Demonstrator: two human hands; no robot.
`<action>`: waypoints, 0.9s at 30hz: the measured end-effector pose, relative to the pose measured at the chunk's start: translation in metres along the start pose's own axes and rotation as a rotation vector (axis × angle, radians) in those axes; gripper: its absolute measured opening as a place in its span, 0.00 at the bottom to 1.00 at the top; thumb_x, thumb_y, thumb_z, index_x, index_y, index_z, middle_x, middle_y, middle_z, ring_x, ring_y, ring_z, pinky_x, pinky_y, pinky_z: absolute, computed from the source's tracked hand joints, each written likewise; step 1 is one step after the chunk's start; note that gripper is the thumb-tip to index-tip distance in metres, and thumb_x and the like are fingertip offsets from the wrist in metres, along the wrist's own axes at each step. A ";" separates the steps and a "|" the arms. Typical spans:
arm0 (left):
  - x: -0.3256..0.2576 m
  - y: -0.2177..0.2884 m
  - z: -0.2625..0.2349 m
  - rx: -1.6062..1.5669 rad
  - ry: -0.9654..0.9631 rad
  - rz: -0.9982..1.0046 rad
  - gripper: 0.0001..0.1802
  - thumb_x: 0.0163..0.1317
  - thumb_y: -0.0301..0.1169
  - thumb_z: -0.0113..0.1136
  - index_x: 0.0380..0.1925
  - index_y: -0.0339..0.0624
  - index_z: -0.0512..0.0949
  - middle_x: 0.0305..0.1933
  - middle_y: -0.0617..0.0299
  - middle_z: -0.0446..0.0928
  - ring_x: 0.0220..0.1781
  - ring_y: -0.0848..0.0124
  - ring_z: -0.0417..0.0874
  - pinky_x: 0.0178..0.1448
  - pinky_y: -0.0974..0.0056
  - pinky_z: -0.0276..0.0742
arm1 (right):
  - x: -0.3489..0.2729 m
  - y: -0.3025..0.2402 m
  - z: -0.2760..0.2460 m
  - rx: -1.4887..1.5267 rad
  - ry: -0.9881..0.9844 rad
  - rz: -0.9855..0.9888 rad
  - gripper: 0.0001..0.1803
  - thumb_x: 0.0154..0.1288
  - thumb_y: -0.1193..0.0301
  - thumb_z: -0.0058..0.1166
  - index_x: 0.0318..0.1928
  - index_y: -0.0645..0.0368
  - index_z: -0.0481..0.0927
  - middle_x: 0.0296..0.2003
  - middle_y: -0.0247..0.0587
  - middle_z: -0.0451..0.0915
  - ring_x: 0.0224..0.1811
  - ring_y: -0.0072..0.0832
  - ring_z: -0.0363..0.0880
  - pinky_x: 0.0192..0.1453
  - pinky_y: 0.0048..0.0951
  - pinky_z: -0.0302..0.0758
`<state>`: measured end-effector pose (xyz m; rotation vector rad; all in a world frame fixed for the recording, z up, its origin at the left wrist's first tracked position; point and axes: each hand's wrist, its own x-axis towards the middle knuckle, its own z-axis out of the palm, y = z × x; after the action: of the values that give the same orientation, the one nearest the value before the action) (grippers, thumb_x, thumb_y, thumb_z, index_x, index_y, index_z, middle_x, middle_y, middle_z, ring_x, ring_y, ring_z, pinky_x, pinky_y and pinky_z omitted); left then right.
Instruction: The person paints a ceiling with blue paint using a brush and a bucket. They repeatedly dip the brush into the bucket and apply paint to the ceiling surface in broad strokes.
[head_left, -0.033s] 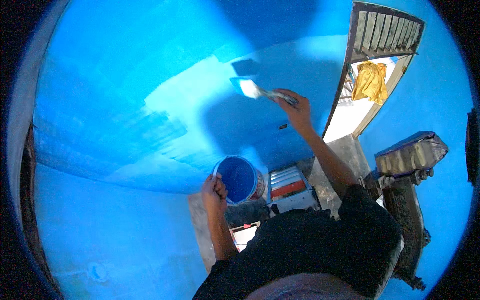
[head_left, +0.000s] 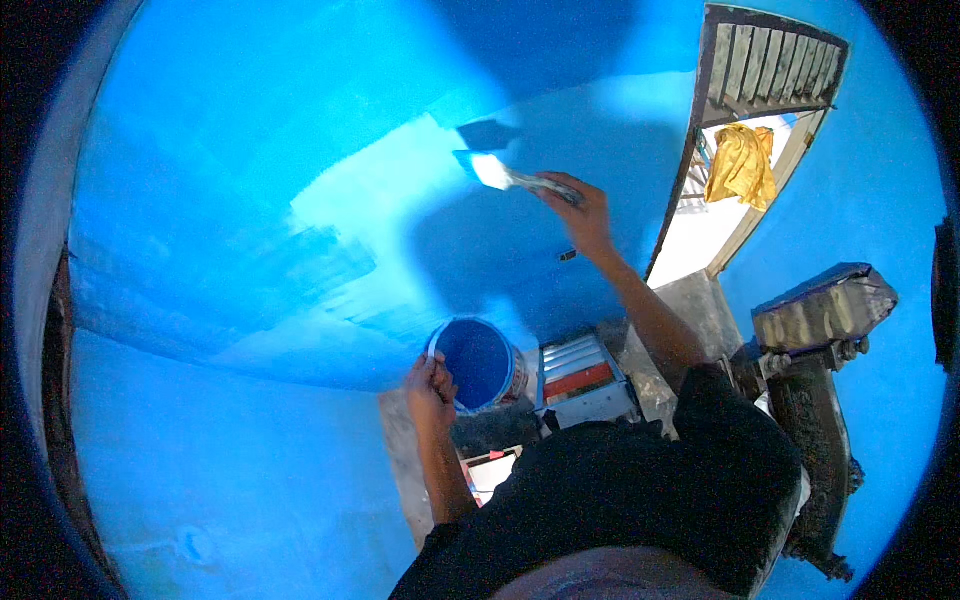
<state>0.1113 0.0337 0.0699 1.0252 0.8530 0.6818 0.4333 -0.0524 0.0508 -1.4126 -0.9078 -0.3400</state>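
My right hand (head_left: 588, 218) is closed round the handle of a flat paintbrush (head_left: 528, 182). Its bristles look white at the base and blue at the tip, held close to the blue wall (head_left: 210, 170); whether the tip touches the wall I cannot tell. Beside the brush a lighter, unevenly edged patch (head_left: 365, 190) runs across the wall, and darker blue strokes lie to its left. Lower down, my left hand (head_left: 431, 388) grips the rim of a bucket (head_left: 517, 372), tilted so that its blue inside shows. How much paint it holds is not clear.
Right of the wall is a window with a louvred shutter (head_left: 770, 65) and a yellow cloth (head_left: 741, 165) hanging in it. A wrapped bundle (head_left: 820, 310) rests on dark carved furniture (head_left: 805, 430). A box-like item with a red band (head_left: 582, 380) stands behind the bucket.
My right hand and the brush have shifted slightly left. My left hand and the bucket are nearly in the same place.
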 end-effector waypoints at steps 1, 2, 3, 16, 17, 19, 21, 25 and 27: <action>-0.001 -0.004 -0.008 -0.046 0.000 -0.010 0.07 0.65 0.31 0.44 0.31 0.41 0.70 0.15 0.74 0.53 0.13 0.83 0.51 0.15 0.75 0.44 | 0.010 -0.001 0.019 0.106 -0.011 0.102 0.11 0.59 0.71 0.58 0.43 0.57 0.82 0.30 0.33 0.82 0.30 0.14 0.74 0.33 0.18 0.71; 0.000 -0.005 -0.013 -0.082 -0.004 -0.021 0.07 0.65 0.30 0.44 0.31 0.41 0.70 0.15 0.74 0.53 0.13 0.83 0.51 0.15 0.75 0.44 | 0.020 -0.003 0.034 0.213 -0.014 0.207 0.11 0.59 0.71 0.59 0.43 0.57 0.82 0.29 0.31 0.81 0.29 0.13 0.73 0.32 0.18 0.70; 0.000 -0.006 -0.014 -0.118 -0.013 -0.028 0.07 0.65 0.30 0.44 0.30 0.41 0.70 0.15 0.74 0.53 0.13 0.83 0.51 0.15 0.75 0.44 | 0.030 0.002 0.046 0.208 -0.008 0.193 0.11 0.59 0.71 0.58 0.43 0.57 0.82 0.29 0.30 0.81 0.29 0.13 0.72 0.31 0.18 0.69; -0.006 -0.003 -0.036 -0.094 0.087 0.012 0.08 0.64 0.31 0.44 0.29 0.39 0.69 0.15 0.72 0.54 0.13 0.81 0.52 0.16 0.73 0.45 | 0.065 0.107 -0.057 -0.235 0.519 -0.085 0.11 0.60 0.69 0.58 0.42 0.60 0.82 0.25 0.33 0.80 0.22 0.14 0.68 0.24 0.21 0.67; -0.009 -0.002 -0.034 -0.097 0.075 0.024 0.09 0.65 0.31 0.44 0.29 0.40 0.69 0.15 0.72 0.54 0.13 0.81 0.52 0.16 0.73 0.45 | 0.066 0.096 -0.071 -0.185 0.586 0.004 0.11 0.60 0.69 0.58 0.42 0.61 0.82 0.25 0.33 0.80 0.22 0.14 0.68 0.23 0.21 0.67; -0.012 -0.005 -0.035 -0.114 0.101 0.029 0.09 0.65 0.31 0.43 0.29 0.40 0.69 0.15 0.72 0.55 0.13 0.81 0.52 0.16 0.73 0.46 | 0.070 0.096 -0.074 -0.209 0.702 0.043 0.12 0.60 0.69 0.58 0.42 0.61 0.82 0.25 0.33 0.80 0.21 0.14 0.67 0.22 0.20 0.65; -0.012 -0.011 -0.034 -0.136 0.152 0.000 0.08 0.65 0.30 0.42 0.29 0.40 0.69 0.15 0.72 0.55 0.13 0.81 0.52 0.16 0.73 0.46 | 0.071 0.111 -0.073 -0.387 0.815 -0.063 0.12 0.60 0.69 0.58 0.43 0.61 0.81 0.25 0.32 0.80 0.19 0.14 0.67 0.20 0.19 0.64; -0.007 -0.013 -0.029 -0.115 0.108 -0.002 0.08 0.65 0.30 0.41 0.29 0.41 0.68 0.15 0.73 0.54 0.13 0.81 0.52 0.16 0.73 0.46 | 0.053 0.133 0.016 -0.127 0.631 0.001 0.13 0.58 0.74 0.57 0.45 0.58 0.80 0.20 0.34 0.76 0.16 0.16 0.67 0.20 0.21 0.64; -0.015 -0.010 -0.032 -0.125 0.136 -0.012 0.08 0.65 0.30 0.41 0.29 0.42 0.68 0.15 0.74 0.54 0.13 0.82 0.51 0.16 0.73 0.46 | 0.035 0.064 0.070 -0.259 0.421 0.046 0.16 0.53 0.77 0.57 0.45 0.57 0.79 0.23 0.36 0.79 0.20 0.18 0.73 0.24 0.21 0.70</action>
<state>0.0771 0.0315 0.0560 0.8681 0.9213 0.7916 0.4764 0.0351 0.0238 -1.5173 -0.4970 -0.7099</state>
